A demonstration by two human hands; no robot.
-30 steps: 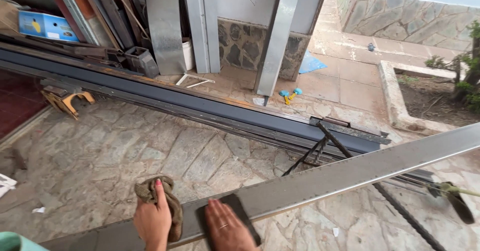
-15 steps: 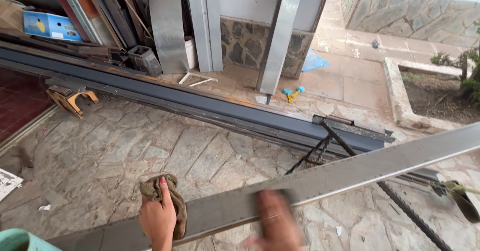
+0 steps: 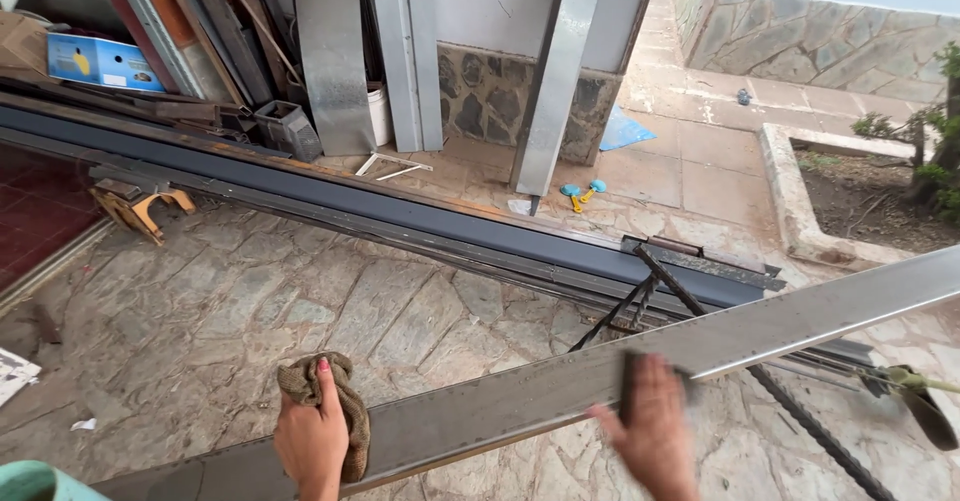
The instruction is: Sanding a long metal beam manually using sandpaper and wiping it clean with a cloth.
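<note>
Long grey metal bar (image 3: 560, 386) runs slanted across our view, low left to high right, above stone floor (image 3: 300, 301). Our right hand (image 3: 650, 426), blurred, presses dark pad (image 3: 632, 376) flat on bar top; fingers spread, grip we cannot tell. Our left hand (image 3: 312, 441) clamped on brown rag (image 3: 345, 411) at bar's near edge. Dark steel beams (image 3: 400, 216) lie behind; metal profiles (image 3: 400, 51) lean on wall.

I saw a stone-paved floor (image 3: 300, 301) in daylight, metal sheets (image 3: 330, 51) leaning against the far wall (image 3: 480, 1), a stone planter curb (image 3: 790, 201) right.
</note>
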